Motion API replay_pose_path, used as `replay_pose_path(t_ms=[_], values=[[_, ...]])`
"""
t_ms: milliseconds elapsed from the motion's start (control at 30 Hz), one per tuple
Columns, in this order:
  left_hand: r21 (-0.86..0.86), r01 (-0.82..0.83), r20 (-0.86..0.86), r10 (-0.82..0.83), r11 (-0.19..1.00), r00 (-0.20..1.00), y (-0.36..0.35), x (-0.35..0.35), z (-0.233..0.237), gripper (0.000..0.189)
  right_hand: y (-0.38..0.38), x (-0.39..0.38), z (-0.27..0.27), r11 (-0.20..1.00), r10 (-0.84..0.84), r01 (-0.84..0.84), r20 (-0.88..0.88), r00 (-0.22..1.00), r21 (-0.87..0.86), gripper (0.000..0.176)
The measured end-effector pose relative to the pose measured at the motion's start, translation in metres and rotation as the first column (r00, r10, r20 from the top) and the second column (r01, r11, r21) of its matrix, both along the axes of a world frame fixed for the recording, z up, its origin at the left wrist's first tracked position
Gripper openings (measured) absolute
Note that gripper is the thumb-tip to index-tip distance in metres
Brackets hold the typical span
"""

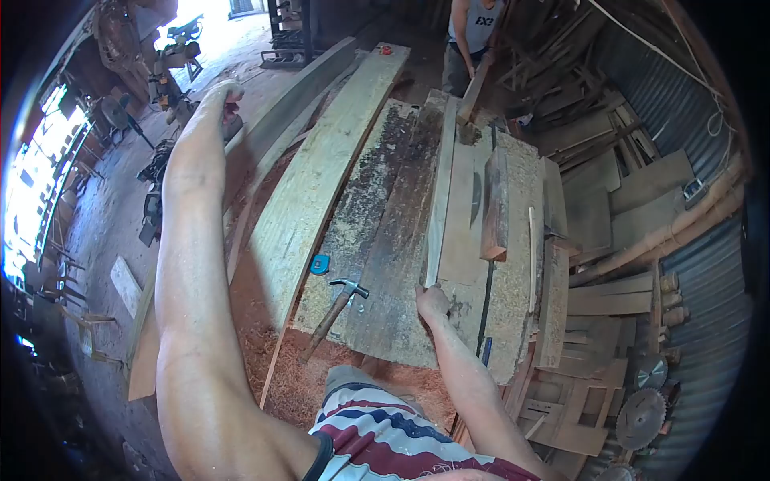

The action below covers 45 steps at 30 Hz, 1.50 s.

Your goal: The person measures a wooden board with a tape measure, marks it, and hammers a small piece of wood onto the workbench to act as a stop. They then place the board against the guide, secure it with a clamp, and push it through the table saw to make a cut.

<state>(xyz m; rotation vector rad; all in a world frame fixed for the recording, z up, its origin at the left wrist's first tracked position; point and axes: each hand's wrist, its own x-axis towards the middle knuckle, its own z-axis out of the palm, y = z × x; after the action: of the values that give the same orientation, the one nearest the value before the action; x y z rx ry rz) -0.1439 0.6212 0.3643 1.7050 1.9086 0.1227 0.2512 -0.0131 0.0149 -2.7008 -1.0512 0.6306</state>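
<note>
- Head view: the right hand (433,303) closes its fingers over the near end of a narrow strip of wood (439,200). The strip lies lengthwise on the sawdust-covered table (513,321) and runs away toward the far end.
- The left hand (228,90) is stretched far out to the left, above a long pale plank (321,176). Its fingers look curled, but I cannot tell whether they grip anything.
- Just right of the strip, a dark saw blade (476,196) seems to rise from the table, with a thick wood block (495,204) beside it.
- At the far end another person (473,32) holds a stick (475,84) down on the boards.
- A hammer (337,306) lies on a dark board near the right hand, and a blue tape measure (320,264) sits a little farther left.
- Judged from this, the step in hand is lining up the strip by its near end, alongside the blade.
- Any move of the strip calls for a firm grip, fingers well clear of the blade, and both people working together.
</note>
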Motion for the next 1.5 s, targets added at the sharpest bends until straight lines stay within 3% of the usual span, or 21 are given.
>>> replay_pose_path(t_ms=[233,267,433,567,733,833,867,933,1000,1033,1100,1133,1167,1233,1300,1333,1433,1500], values=[[0.15,0.053,-0.088,-0.04,0.987,0.995,-0.013,-0.014,-0.01,0.041,-0.008,0.001,0.051,0.995,0.009,-0.017,-0.08,0.997,-0.102,0.063],[0.17,0.059,-0.101,-0.042,0.984,0.994,-0.013,-0.02,-0.016,0.041,-0.004,0.01,0.054,0.986,0.038,-0.068,-0.192,0.981,-0.152,0.075],[0.186,0.052,-0.105,-0.033,0.981,0.994,-0.017,-0.021,-0.043,0.042,0.011,0.02,0.004,0.998,0.043,-0.046,-0.065,0.997,-0.045,0.087],[0.182,0.014,-0.125,0.009,0.983,0.992,-0.023,-0.005,-0.06,0.044,0.004,0.019,-0.035,1.0,0.014,-0.015,0.05,0.999,0.023,0.082],[0.25,0.039,-0.166,0.004,0.967,0.986,-0.045,0.044,-0.077,0.045,-0.042,0.016,-0.03,0.995,0.071,-0.076,0.084,0.994,0.061,0.075],[0.408,0.179,-0.168,-0.119,0.895,0.979,-0.088,0.112,-0.093,0.046,-0.107,-0.006,-0.009,0.998,0.037,-0.039,0.037,0.999,0.039,0.074],[0.492,0.267,-0.151,-0.222,0.829,0.963,-0.11,0.13,-0.107,0.046,-0.134,-0.014,-0.006,0.999,0.036,-0.037,0.038,0.999,0.025,0.074],[0.418,0.434,0.005,-0.479,0.798,0.878,-0.175,0.174,-0.144,0.044,-0.186,-0.032,-0.002,0.999,0.042,-0.042,0.015,0.999,-0.026,0.076],[0.118,0.388,0.344,-0.405,0.914,0.847,-0.291,0.227,-0.202,0.04,-0.245,-0.056,0.007,0.994,-0.019,0.007,-0.115,0.993,-0.112,0.076],[0.106,0.534,0.45,-0.52,0.839,0.726,-0.355,0.237,-0.237,0.044,-0.281,-0.073,0.005,0.995,-0.03,0.016,-0.141,0.99,-0.101,0.077],[0.137,0.627,0.463,-0.609,0.767,0.644,-0.47,0.26,-0.346,0.075,-0.338,-0.101,-0.001,0.998,-0.034,0.025,-0.172,0.985,-0.058,0.079],[0.36,0.59,0.188,-0.676,0.723,0.713,-0.532,0.275,-0.391,0.091,-0.364,-0.114,0.0,0.993,-0.115,0.104,-0.233,0.966,-0.057,0.081],[0.101,0.491,0.312,-0.496,0.865,0.81,-0.593,0.29,-0.369,0.091,-0.392,-0.132,0.004,0.983,-0.183,0.172,-0.299,0.936,-0.061,0.083],[0.145,0.428,0.578,-0.428,0.892,0.695,-0.676,0.296,-0.373,0.074,-0.442,-0.167,-0.002,0.968,-0.243,0.251,-0.336,0.91,-0.019,0.087],[0.155,0.211,0.675,-0.26,0.965,0.691,-0.739,0.292,-0.374,0.067,-0.485,-0.2,-0.008,0.955,-0.256,0.287,-0.279,0.926,0.076,0.093],[0.181,0.166,0.706,-0.245,0.969,0.665,-0.762,0.286,-0.377,0.065,-0.504,-0.209,-0.003,0.945,-0.291,0.325,-0.416,0.862,0.013,0.099],[0.31,0.14,0.758,-0.333,0.94,0.561,-0.824,0.264,-0.397,0.062,-0.554,-0.243,0.002,0.945,-0.257,0.319,-0.454,0.853,0.065,0.103],[0.309,0.211,0.726,-0.373,0.927,0.577,-0.861,0.255,-0.408,0.064,-0.589,-0.268,-0.012,0.901,-0.303,0.41,-0.472,0.828,0.142,0.102]])
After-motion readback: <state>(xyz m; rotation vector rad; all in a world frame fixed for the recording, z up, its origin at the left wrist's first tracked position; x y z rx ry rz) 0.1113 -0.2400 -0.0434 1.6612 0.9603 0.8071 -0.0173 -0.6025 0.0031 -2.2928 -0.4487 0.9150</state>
